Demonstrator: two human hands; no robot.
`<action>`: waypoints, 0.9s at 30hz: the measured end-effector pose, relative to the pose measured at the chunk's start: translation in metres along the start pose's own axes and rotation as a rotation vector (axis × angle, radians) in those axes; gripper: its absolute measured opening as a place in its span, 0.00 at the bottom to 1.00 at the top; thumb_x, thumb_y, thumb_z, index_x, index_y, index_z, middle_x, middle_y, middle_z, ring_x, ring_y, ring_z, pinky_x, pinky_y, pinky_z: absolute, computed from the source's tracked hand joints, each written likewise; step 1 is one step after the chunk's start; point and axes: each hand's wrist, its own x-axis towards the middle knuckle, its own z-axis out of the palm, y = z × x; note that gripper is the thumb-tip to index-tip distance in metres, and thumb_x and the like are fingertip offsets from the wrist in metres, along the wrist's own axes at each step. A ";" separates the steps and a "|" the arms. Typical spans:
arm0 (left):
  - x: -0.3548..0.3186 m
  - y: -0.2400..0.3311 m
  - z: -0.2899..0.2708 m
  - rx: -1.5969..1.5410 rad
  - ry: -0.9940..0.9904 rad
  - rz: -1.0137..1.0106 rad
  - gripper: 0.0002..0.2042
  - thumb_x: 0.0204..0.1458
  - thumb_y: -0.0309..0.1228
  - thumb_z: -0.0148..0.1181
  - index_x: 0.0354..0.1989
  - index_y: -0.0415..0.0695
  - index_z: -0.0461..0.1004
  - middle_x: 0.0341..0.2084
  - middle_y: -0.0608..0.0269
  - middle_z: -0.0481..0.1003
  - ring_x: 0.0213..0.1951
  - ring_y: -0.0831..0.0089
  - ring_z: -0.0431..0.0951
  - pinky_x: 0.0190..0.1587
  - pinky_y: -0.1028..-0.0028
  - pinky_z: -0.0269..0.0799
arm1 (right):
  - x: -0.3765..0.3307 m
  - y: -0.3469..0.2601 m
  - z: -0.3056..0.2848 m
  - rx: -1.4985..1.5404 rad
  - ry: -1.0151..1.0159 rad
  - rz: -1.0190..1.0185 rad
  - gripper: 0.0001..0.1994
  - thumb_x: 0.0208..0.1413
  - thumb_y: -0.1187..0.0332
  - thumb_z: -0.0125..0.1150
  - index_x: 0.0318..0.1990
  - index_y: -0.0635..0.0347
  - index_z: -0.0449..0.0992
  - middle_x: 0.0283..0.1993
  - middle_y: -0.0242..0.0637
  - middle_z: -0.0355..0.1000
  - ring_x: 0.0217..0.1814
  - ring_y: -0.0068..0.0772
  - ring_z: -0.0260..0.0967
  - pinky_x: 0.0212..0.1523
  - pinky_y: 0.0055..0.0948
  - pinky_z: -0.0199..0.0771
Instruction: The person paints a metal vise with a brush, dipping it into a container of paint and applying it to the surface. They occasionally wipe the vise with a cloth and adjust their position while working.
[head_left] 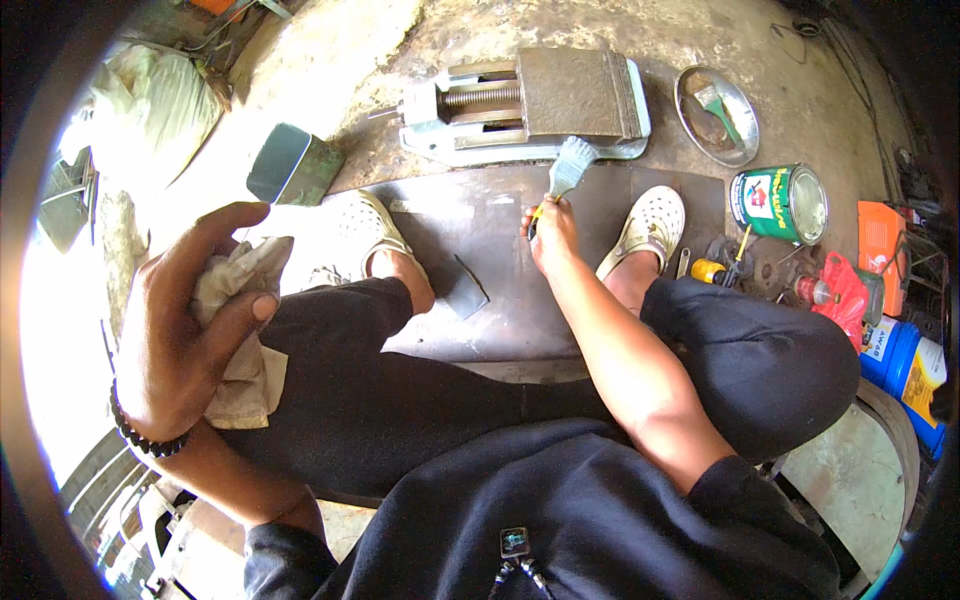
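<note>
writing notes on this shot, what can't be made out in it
All in the head view:
Brush: part of its handle, hidden by the right grip.
Cloth: its middle, covered by the left grip.
Red bag: its contents, hidden by the plastic.
Pendant: its design, too small.

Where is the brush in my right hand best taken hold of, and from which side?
The brush probably suits a grip on its narrow handle, from the near right side, as the right hand holds it: its broad bristled head points away toward the vise, and the handle slants back.
</note>
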 end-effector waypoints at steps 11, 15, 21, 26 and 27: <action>0.007 0.001 -0.003 -0.050 -0.024 0.001 0.27 0.42 0.32 0.67 0.53 0.38 0.71 0.38 0.51 0.76 0.38 0.64 0.77 0.44 0.66 0.72 | 0.009 0.015 -0.018 -0.857 -0.112 -0.093 0.13 0.60 0.64 0.46 0.45 0.62 0.71 0.35 0.49 0.74 0.34 0.47 0.74 0.36 0.43 0.74; 0.013 0.006 -0.005 -0.012 -0.029 0.062 0.28 0.41 0.31 0.67 0.54 0.38 0.71 0.39 0.50 0.76 0.39 0.62 0.77 0.45 0.66 0.71 | 0.017 -0.009 -0.033 -1.158 -0.044 -0.302 0.16 0.55 0.64 0.47 0.43 0.65 0.76 0.46 0.58 0.74 0.52 0.59 0.70 0.53 0.46 0.69; 0.019 0.012 -0.004 0.020 -0.033 0.067 0.28 0.39 0.29 0.68 0.54 0.37 0.71 0.40 0.51 0.76 0.40 0.62 0.77 0.47 0.65 0.71 | 0.028 -0.047 -0.061 -1.105 0.059 -0.291 0.16 0.56 0.64 0.48 0.44 0.62 0.77 0.43 0.54 0.75 0.47 0.57 0.73 0.46 0.45 0.71; 0.023 0.015 -0.001 -0.052 -0.060 0.079 0.28 0.40 0.30 0.67 0.54 0.36 0.71 0.41 0.50 0.76 0.40 0.62 0.76 0.47 0.65 0.70 | 0.048 -0.043 -0.083 -0.948 0.139 -0.195 0.15 0.57 0.63 0.50 0.46 0.59 0.78 0.43 0.50 0.77 0.48 0.51 0.74 0.48 0.40 0.71; 0.024 0.016 -0.001 -0.032 -0.061 0.092 0.28 0.40 0.31 0.67 0.54 0.36 0.70 0.41 0.50 0.76 0.40 0.62 0.76 0.47 0.65 0.70 | 0.051 -0.041 -0.086 -0.910 0.135 -0.235 0.13 0.58 0.65 0.51 0.45 0.60 0.78 0.35 0.41 0.73 0.38 0.40 0.69 0.38 0.34 0.66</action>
